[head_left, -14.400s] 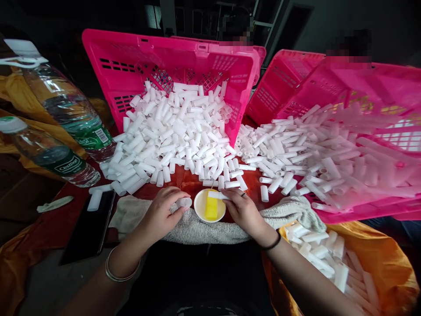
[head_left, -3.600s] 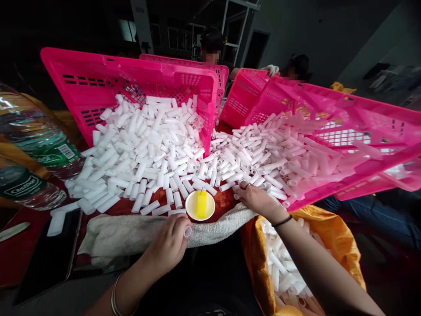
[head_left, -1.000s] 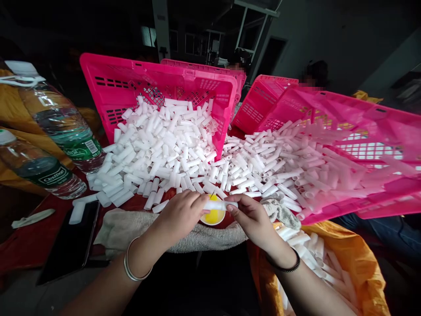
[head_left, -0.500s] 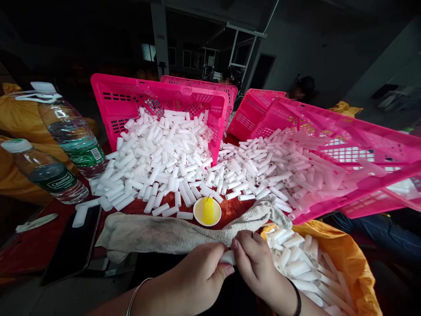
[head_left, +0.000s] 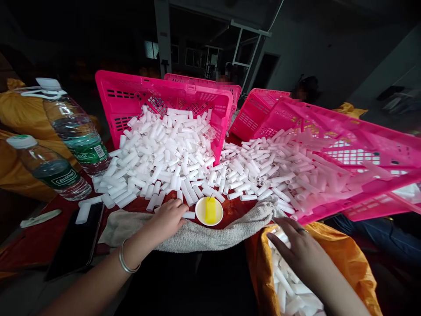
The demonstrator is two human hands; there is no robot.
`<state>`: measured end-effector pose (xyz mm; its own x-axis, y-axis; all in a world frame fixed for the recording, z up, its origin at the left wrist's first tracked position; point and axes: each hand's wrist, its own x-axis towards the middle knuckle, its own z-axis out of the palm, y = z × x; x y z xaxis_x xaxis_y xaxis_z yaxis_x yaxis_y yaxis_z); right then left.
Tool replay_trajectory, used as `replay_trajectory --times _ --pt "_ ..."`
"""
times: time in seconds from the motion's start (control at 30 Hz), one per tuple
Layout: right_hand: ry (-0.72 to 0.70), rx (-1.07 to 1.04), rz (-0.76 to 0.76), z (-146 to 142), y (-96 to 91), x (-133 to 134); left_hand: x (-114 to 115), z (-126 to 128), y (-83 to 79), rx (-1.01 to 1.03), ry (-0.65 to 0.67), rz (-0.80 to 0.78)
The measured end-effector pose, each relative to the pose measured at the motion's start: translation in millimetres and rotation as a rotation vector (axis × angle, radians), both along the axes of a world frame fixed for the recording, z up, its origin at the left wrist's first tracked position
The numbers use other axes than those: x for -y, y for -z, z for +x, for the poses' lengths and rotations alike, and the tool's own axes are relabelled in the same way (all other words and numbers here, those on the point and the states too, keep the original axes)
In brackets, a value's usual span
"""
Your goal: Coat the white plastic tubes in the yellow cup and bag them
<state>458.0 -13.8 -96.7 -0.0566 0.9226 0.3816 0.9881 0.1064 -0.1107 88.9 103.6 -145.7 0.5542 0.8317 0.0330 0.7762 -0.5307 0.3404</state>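
Observation:
My left hand (head_left: 168,220) is at the front edge of the pile of white plastic tubes (head_left: 164,153). Its thumb and fingers close about the left end of one short white tube (head_left: 189,215), which lies on the table beside a small white dish (head_left: 199,217). A yellow block (head_left: 210,211) stands in the dish, with a thin dark tip above it. Over the orange sack (head_left: 357,267) of white tubes (head_left: 289,287), my right hand (head_left: 296,245) is open, fingers apart and nothing visible in it.
Pink baskets (head_left: 158,81) lie tipped behind the tubes, another basket (head_left: 371,136) at right. A grey towel (head_left: 210,239) runs along the table's front. Two water bottles (head_left: 79,127) and a phone (head_left: 77,245) are at left. A person (head_left: 305,90) is in the dark background.
My hands were together at the front, holding a white tube. They have parted: the left has gone forward-left to the tubes, the right over to the sack. That tube is no longer visible between them.

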Motion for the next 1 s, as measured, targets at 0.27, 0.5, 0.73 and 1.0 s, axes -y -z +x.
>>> replay_trajectory --times 0.27,0.5,0.73,1.0 --pt "-0.370 0.415 -0.292 -148.8 -31.0 -114.8 -1.8 2.5 -0.6 0.017 0.001 0.094" --pt "-0.372 0.536 -0.414 -174.9 -26.4 -133.5 -1.9 18.3 16.3 0.225 -0.011 0.107" --pt "-0.424 0.485 -0.531 -167.4 -18.5 -144.2 -10.4 44.9 43.9 0.296 0.046 0.185" --pt "-0.344 0.148 -0.533 -127.2 2.4 -155.9 -11.0 46.8 43.5 0.315 -0.010 0.075"
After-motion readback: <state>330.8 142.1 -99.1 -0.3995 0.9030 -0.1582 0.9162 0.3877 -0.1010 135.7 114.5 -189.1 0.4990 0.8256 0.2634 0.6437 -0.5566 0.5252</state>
